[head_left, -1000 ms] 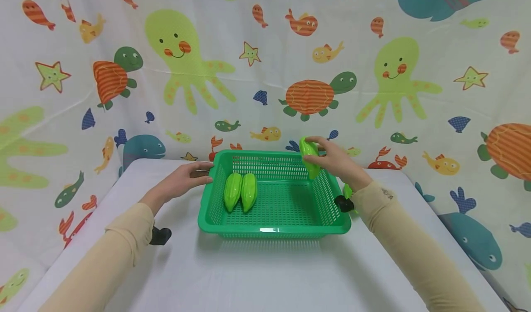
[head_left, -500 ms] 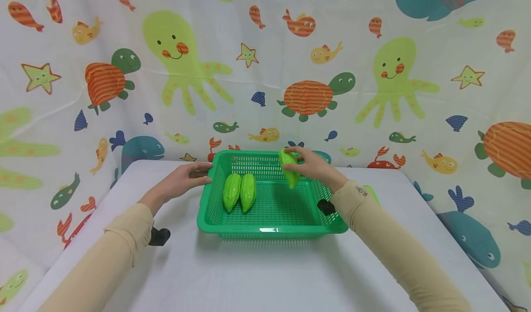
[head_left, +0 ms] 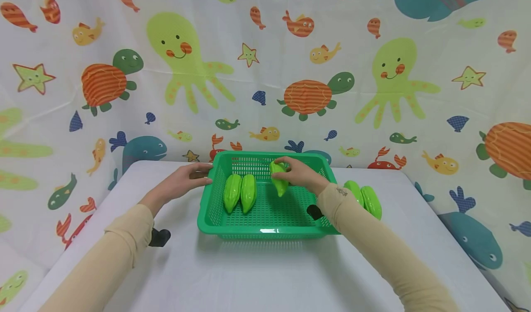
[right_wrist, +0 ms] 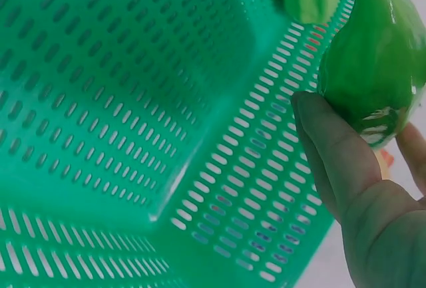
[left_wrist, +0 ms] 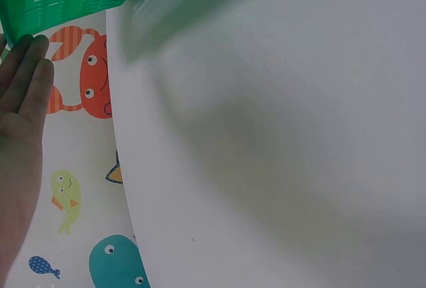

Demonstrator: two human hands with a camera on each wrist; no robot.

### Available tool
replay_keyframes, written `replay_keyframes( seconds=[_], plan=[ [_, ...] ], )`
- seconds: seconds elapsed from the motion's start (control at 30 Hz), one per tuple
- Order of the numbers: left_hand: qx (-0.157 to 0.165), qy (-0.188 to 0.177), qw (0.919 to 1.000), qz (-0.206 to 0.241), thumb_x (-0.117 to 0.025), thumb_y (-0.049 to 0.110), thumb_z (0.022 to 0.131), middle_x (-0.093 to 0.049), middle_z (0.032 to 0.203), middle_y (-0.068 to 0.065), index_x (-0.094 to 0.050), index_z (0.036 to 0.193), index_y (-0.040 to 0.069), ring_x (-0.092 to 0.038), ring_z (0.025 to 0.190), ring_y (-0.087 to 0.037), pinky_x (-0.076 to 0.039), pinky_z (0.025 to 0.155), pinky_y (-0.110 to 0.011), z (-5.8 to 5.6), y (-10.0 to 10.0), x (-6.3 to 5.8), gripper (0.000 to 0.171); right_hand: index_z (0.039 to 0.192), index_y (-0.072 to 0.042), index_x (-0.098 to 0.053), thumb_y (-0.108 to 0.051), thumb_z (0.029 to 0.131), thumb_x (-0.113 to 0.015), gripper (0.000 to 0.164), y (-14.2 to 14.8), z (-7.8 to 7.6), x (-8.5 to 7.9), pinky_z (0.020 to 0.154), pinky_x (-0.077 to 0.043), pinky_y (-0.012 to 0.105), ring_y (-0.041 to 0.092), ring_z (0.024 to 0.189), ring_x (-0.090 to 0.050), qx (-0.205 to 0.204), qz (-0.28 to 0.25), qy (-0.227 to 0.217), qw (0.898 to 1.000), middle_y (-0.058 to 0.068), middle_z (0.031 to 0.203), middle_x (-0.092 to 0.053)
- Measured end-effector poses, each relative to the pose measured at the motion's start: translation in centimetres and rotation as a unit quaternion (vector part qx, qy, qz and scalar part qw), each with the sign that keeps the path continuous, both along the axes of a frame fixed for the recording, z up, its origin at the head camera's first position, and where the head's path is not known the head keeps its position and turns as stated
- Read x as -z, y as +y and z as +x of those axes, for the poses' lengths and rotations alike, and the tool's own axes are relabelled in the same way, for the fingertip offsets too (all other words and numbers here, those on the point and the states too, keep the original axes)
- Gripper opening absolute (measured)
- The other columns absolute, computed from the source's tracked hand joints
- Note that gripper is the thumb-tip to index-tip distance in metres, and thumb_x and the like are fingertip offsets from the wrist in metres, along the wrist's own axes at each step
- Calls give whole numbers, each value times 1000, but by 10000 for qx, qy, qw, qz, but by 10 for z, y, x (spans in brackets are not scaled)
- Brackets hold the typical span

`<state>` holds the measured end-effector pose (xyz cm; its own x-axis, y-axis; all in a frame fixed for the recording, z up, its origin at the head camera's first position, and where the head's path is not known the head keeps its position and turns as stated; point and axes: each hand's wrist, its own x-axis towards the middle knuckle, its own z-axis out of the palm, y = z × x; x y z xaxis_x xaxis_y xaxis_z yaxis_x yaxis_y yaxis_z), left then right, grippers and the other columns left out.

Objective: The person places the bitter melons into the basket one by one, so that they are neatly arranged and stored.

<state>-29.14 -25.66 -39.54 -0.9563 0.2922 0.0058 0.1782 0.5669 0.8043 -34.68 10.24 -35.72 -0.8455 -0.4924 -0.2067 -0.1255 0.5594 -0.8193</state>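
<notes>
In the head view, the green basket [head_left: 269, 230] stands in the middle of the frame on the white surface [head_left: 249, 279]. The first fruit [head_left: 232, 193] and the second fruit [head_left: 248, 193] lie side by side in the left part of the basket. The right hand [head_left: 302, 175] grasps the third fruit [head_left: 281, 187], tilted, over the right half of the basket; whether its lower tip touches the floor, I cannot tell. The fourth fruit [head_left: 352, 190], partly behind the sleeve, and the fifth fruit [head_left: 371, 202] lie outside, right of the basket. So I judge that two fruits are placed, one is not yet released, and two are left outside.

In the left wrist view, the left hand [left_wrist: 20, 118] is at the left edge of the frame. It grasps nothing: its fingers are nearly straight, with the tips against the basket in the upper left corner.

In the right wrist view, the third fruit is at the upper right, pinched between fingers and thumb. Another fruit shows at the top.
</notes>
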Motion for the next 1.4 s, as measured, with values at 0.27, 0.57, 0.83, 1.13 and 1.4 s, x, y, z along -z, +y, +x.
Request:
replay_keyframes(
  seconds=[0.27,0.57,0.83,1.13,1.4],
  plan=[
    [-82,-24,10000,15,-64,40,94,-46,146,-18,-39,148,4,-43,135,-37,-39,106,-54,10,6,-1,69,146,-16,-45,-29,94,-67,57,-6,2,9,92,-52,42,24,106,-60,-76,216,76,9997,16,133,-53],
    [-119,-30,9999,-54,-63,42,95,-45,147,-18,-39,148,6,-42,135,-38,-39,106,-55,11,7,-2,69,145,-17,-46,-30,94,-67,56,-16,1,18,91,-52,42,25,110,-58,-78,515,165,9985,13,140,-49],
    [-123,-2,9999,-80,-64,42,94,-46,146,-18,-40,147,6,-44,134,-38,-42,104,-54,11,7,-1,69,145,-17,-46,-32,94,-66,56,-23,3,28,95,-49,43,29,127,-49,-259,942,316,9947,11,153,-36],
    [-124,-19,9999,-71,-63,42,94,-46,146,-19,-39,148,5,-44,134,-39,-41,104,-56,13,5,-1,69,144,-14,-47,-30,94,-67,57,-31,8,28,98,-48,45,31,129,-47,-354,988,351,9939,13,153,-37],
    [-60,-41,10000,26,-64,41,94,-45,147,-18,-40,147,6,-44,134,-38,-40,105,-55,14,4,-1,68,144,-14,-47,-33,94,-66,56,-37,11,30,105,-42,48,32,135,-41,-404,1197,330,9914,11,152,-38]
  ],
)
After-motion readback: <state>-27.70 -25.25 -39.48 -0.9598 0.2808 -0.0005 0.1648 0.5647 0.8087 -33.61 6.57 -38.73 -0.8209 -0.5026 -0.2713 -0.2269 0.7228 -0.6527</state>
